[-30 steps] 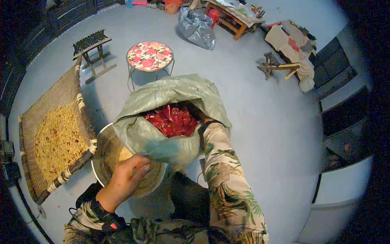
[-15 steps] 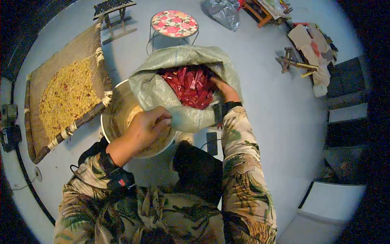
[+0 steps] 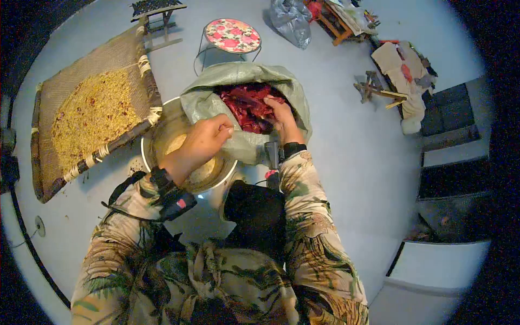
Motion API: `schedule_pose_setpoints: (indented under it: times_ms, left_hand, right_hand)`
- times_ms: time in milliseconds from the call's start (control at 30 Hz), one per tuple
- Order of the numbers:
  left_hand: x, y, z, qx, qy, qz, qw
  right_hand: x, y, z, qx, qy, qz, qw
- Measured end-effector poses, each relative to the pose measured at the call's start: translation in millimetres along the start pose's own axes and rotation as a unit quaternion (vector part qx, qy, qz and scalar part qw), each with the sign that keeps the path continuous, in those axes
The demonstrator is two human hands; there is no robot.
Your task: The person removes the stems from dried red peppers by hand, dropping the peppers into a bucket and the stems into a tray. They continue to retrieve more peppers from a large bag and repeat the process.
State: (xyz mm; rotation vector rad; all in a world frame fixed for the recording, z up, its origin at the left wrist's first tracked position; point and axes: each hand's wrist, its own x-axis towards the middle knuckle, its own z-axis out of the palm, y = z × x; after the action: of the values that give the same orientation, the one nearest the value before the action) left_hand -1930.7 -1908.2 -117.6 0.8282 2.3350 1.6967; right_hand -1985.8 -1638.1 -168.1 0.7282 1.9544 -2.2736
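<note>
Two hands meet at the mouth of a sack (image 3: pixel 244 73) in the upper middle of the frame; the left hand (image 3: pixel 206 141) has its fingers bunched together, thumb against fingertips, pinching the sack's near rim; the right hand (image 3: pixel 280 116) lies inside the mouth on the right side, fingers pointing down among the chilies (image 3: pixel 244 103), and whether they are closed on any cannot be told; the chilies are red and fill the open sack, which stands on the floor (image 3: pixel 346 135) with its rim rolled outward; a dark band sits on each wrist, and both sleeves are patterned; just left of the sack, partly under it and under the left hand, is a round bowl (image 3: pixel 145 157) with something pale yellow inside; a woven tray (image 3: pixel 65 81) spread with yellow bits fills the upper left of the frame, its near corner at the bowl's rim; above the sack stands a flowered stool (image 3: pixel 232 36), and a grey bag (image 3: pixel 292 19) lies at the top edge.
</note>
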Motion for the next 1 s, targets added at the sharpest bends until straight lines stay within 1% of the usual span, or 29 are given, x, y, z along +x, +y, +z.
schedule_pose_setpoints:
  times_ms: [100, 133, 267, 367, 467, 567, 600, 633, 700, 733, 833, 867, 967, 1000]
  left_hand:
    - [2.2, -8.7, 4.4, 0.006, 0.01, -0.024, 1.0]
    - [3.4, -8.9, 3.9, 0.003, 0.016, -0.023, 1.0]
    - [1.9, -8.1, 0.0, 0.007, 0.032, -0.018, 0.999]
    - [-0.5, -10.1, -1.6, 0.029, 0.037, -0.013, 0.999]
    - [0.2, -14.8, -3.3, 0.045, 0.042, -0.013, 0.998]
    - [-2.0, -1.4, -15.3, 0.078, 0.051, -0.032, 0.995]
    - [-3.4, 4.0, -19.8, 0.094, 0.053, -0.043, 0.993]
    - [-4.5, 3.1, -21.3, 0.094, 0.063, -0.032, 0.993]
    - [-5.3, 0.2, -24.1, 0.095, 0.08, -0.009, 0.992]
    - [-4.6, -1.7, -24.4, 0.097, 0.08, -0.02, 0.992]
    - [-2.0, -9.4, -23.7, 0.103, 0.08, -0.041, 0.991]
    - [-1.8, -11.9, -22.5, 0.105, 0.079, -0.041, 0.99]
    - [0.0, -11.4, -21.4, 0.104, 0.077, -0.034, 0.991]
    - [-0.3, -11.3, -20.8, 0.102, 0.077, -0.032, 0.991]
  right_hand:
    - [1.3, 8.2, 2.5, -0.049, 0.012, -0.018, 0.999]
    - [4.1, 13.8, 1.2, -0.065, 0.007, -0.041, 0.997]
    - [3.1, 27.1, -2.2, -0.042, 0.047, -0.062, 0.996]
    - [2.8, 28.6, -3.1, -0.023, 0.057, -0.115, 0.992]
    - [-1.5, 25.3, 2.0, -0.084, 0.119, -0.156, 0.977]
    - [-7.6, 22.0, 21.3, -0.225, 0.145, -0.279, 0.922]
    - [-15.3, 20.5, 36.9, -0.23, 0.112, -0.307, 0.917]
    - [-21.4, 18.7, 53.0, -0.279, 0.069, -0.327, 0.9]
    - [-42.3, 13.2, 77.7, -0.395, 0.043, -0.268, 0.878]
    - [-40.4, 18.0, 83.5, -0.497, 0.085, -0.266, 0.822]
    - [-44.7, 19.3, 100.3, -0.638, 0.125, -0.178, 0.739]
    - [-46.0, 20.2, 102.9, -0.65, 0.126, -0.161, 0.731]
    - [-36.8, 28.5, 96.9, -0.661, 0.114, -0.169, 0.722]
    - [-38.4, 26.3, 94.8, -0.631, 0.11, -0.176, 0.747]
